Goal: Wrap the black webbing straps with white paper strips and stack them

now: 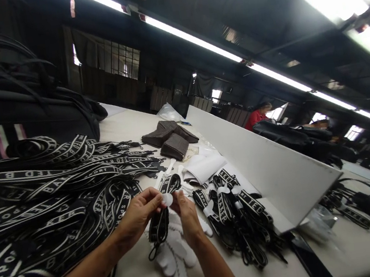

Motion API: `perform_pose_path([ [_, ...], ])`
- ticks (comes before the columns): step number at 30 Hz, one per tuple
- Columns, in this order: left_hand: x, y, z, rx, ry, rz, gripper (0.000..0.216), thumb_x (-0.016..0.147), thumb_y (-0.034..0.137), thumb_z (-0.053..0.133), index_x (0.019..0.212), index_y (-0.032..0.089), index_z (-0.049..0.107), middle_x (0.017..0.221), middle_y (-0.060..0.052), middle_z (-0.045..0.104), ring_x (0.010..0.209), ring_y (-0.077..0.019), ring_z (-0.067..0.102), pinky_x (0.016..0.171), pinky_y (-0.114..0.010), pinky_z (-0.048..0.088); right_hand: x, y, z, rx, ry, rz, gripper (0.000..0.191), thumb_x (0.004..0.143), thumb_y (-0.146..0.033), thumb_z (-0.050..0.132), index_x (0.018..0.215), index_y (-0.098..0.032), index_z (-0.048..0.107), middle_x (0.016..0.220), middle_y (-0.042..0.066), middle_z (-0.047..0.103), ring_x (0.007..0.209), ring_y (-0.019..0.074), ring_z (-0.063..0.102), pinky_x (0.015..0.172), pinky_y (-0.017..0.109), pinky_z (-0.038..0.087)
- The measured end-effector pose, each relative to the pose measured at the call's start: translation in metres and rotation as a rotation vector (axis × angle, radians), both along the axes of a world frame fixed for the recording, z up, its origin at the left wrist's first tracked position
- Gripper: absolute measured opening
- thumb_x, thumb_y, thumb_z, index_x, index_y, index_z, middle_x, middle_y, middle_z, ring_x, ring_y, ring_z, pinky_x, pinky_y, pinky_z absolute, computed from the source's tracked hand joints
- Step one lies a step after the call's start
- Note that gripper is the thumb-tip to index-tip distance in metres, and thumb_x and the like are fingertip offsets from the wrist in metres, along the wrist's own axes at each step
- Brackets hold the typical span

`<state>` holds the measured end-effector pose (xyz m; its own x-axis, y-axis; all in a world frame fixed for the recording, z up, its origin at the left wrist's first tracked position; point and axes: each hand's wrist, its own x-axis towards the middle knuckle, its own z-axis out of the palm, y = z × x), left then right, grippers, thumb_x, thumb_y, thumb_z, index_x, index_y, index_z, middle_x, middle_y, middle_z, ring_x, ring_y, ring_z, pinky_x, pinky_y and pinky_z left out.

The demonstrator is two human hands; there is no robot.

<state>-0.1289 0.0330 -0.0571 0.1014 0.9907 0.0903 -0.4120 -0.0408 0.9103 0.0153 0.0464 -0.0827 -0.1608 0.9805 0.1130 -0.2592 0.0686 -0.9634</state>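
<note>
The left hand (148, 204) pinches a white band (168, 199) around a folded lettered strap (159, 227), the right hand (184, 209) closed at its other edge, over white strips (168, 265) on the tabletop (128, 123) near banded bundles (223, 209); loose fastening could let the folds spring apart.

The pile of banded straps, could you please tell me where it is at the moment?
In the head view, the pile of banded straps lies right of centre on the table, between the right hand and the white divider.
</note>
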Motion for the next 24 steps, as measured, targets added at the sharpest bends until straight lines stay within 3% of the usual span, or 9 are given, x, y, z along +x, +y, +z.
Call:
perform_pose_path([
  [2,-0.001,-0.004,0.000,0.052,0.122,-0.003,0.032,0.068,0.042,0.081,0.072,0.015,0.064,0.066,0.000,0.062,0.062,-0.0078,0.051,0.059,-0.016,0.044,-0.002,-0.007,0.009,-0.045,0.194,0.150,0.056,0.078,-0.069,0.060,0.100,-0.018,0.063,0.087,0.004,0.066,0.079,0.0165,0.062,0.080,0.028,0.050],
  [4,-0.003,-0.005,0.001,0.063,0.193,-0.012,0.030,0.067,0.042,0.081,0.074,0.016,0.068,0.067,-0.001,0.064,0.065,-0.0098,0.055,0.061,-0.016,0.047,-0.005,-0.012,0.015,-0.074,0.305,0.255,0.065,0.063,-0.059,0.080,0.111,-0.019,0.060,0.091,0.001,0.066,0.080,0.0138,0.062,0.083,0.025,0.049],
  [7,-0.008,-0.002,0.004,-0.047,0.098,-0.033,0.036,0.057,0.042,0.086,0.080,0.018,0.072,0.071,-0.004,0.069,0.070,-0.0159,0.062,0.062,-0.022,0.053,-0.007,-0.017,0.021,-0.099,0.316,0.282,0.086,0.043,-0.034,0.094,0.119,-0.021,0.056,0.092,-0.003,0.066,0.081,0.0116,0.063,0.083,0.022,0.049],
  [9,-0.013,0.001,0.007,-0.153,0.001,0.005,0.041,0.047,0.038,0.089,0.079,0.018,0.074,0.075,-0.006,0.071,0.073,-0.0200,0.065,0.063,-0.025,0.056,-0.005,-0.017,0.024,-0.084,0.272,0.245,0.076,0.044,-0.031,0.094,0.112,-0.022,0.060,0.090,-0.004,0.066,0.079,0.0110,0.063,0.081,0.021,0.050],
  [12,-0.020,0.005,0.011,-0.222,-0.058,0.096,0.032,0.048,0.029,0.087,0.074,0.016,0.074,0.073,-0.005,0.072,0.065,-0.0170,0.063,0.060,-0.024,0.057,0.007,-0.017,0.036,-0.009,0.175,0.185,0.057,0.055,-0.039,0.089,0.103,-0.021,0.063,0.084,-0.003,0.068,0.072,0.0118,0.064,0.077,0.025,0.053],
  [16,-0.027,0.012,0.012,-0.223,-0.084,0.166,0.023,0.052,0.024,0.083,0.071,0.017,0.073,0.066,-0.004,0.069,0.052,-0.0115,0.054,0.051,-0.024,0.056,0.055,-0.014,0.079,0.094,0.080,0.018,0.055,0.065,-0.042,0.081,0.113,-0.021,0.062,0.079,-0.001,0.070,0.064,0.0150,0.067,0.068,0.029,0.055],
  [20,-0.029,0.015,0.008,-0.182,-0.071,0.147,0.030,0.048,0.028,0.086,0.073,0.016,0.074,0.065,-0.005,0.065,0.051,-0.0120,0.053,0.046,-0.023,0.054,0.134,-0.001,0.121,0.133,-0.097,-0.228,0.058,0.066,-0.038,0.078,0.117,-0.017,0.060,0.077,0.002,0.071,0.065,0.0187,0.067,0.061,0.029,0.054],
  [22,-0.030,0.015,0.007,-0.143,-0.046,0.127,0.033,0.052,0.032,0.086,0.076,0.014,0.073,0.064,-0.004,0.063,0.051,-0.0106,0.052,0.046,-0.021,0.051,0.174,0.010,0.127,0.108,-0.275,-0.393,0.059,0.066,-0.036,0.075,0.119,-0.015,0.059,0.079,0.005,0.072,0.067,0.0214,0.068,0.063,0.032,0.055],
  [24,-0.031,0.015,0.009,-0.087,-0.005,0.148,0.034,0.057,0.036,0.083,0.079,0.012,0.072,0.065,-0.004,0.063,0.050,-0.0091,0.051,0.047,-0.020,0.048,0.205,0.020,0.120,0.039,-0.621,-0.566,0.050,0.071,-0.032,0.068,0.117,-0.013,0.062,0.083,0.009,0.072,0.076,0.0255,0.069,0.070,0.037,0.055],
])
